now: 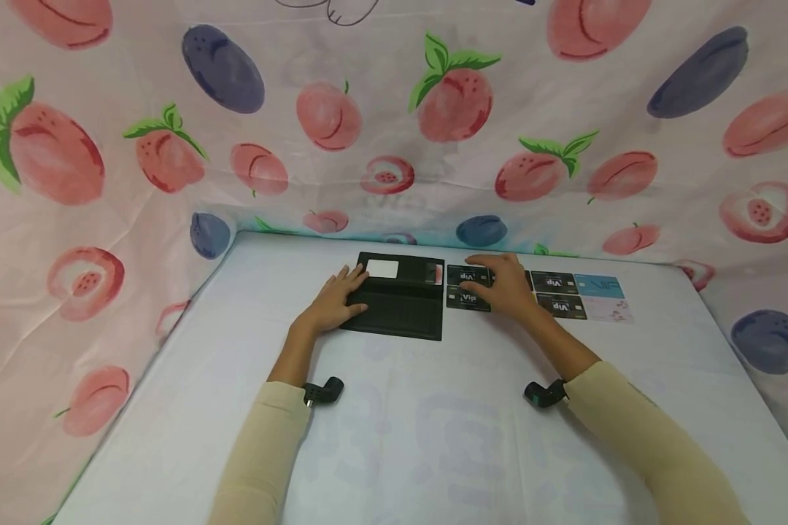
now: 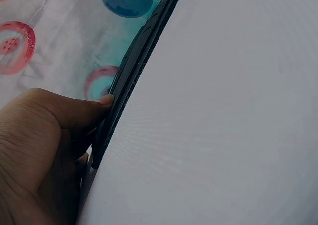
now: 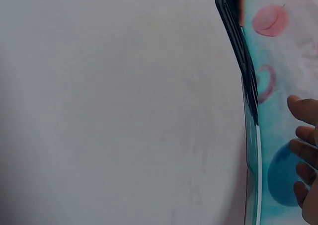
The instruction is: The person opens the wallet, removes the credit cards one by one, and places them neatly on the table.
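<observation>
A black wallet (image 1: 400, 313) lies unfolded on the white table, with a white patch (image 1: 382, 269) at its upper left and a red-and-white card edge (image 1: 438, 274) at its upper right. My left hand (image 1: 333, 299) rests on the wallet's left side with fingers spread; in the left wrist view its thumb (image 2: 84, 111) touches the wallet edge. Right of the wallet, two rows of cards lie side by side, including black VIP cards (image 1: 468, 299). Over them hovers my right hand (image 1: 508, 286), thumb and index finger apart with nothing between them, hiding some cards.
At the right end of the rows lie a blue card (image 1: 599, 286) and a pale pink patterned card (image 1: 607, 310). A fruit-print cloth (image 1: 394, 109) rises behind the table's back edge. White tablecloth (image 1: 433, 423) extends in front of both forearms.
</observation>
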### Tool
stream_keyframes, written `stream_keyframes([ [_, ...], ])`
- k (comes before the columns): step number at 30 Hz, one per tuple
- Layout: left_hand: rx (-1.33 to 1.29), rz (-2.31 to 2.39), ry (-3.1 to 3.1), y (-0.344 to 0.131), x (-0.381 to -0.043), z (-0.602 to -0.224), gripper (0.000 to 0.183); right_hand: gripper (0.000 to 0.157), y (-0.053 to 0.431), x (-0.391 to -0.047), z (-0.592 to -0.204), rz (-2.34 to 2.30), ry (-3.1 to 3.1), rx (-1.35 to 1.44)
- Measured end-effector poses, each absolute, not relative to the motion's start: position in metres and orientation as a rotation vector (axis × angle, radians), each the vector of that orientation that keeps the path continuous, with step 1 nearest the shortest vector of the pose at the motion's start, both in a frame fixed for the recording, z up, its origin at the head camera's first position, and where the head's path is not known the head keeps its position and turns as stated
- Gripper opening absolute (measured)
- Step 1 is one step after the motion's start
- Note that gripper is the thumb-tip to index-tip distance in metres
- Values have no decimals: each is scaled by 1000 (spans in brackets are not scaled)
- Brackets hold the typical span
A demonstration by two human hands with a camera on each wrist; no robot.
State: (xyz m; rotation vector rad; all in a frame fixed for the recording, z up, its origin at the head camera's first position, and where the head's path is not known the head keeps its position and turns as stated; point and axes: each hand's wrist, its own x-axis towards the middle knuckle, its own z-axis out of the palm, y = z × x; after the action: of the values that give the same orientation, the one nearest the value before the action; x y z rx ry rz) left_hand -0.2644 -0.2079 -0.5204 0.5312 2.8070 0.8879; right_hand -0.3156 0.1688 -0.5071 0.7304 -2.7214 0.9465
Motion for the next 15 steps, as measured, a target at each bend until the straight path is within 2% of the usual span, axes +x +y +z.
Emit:
stream_keyframes([
  [10,538,894,2810,-208,-266,-522,74,49,147,-322,-513,952,-2745,773],
  [15,525,886,2803,-209,-265,-521,75,41,138,-324,-514,968,-2764,781],
])
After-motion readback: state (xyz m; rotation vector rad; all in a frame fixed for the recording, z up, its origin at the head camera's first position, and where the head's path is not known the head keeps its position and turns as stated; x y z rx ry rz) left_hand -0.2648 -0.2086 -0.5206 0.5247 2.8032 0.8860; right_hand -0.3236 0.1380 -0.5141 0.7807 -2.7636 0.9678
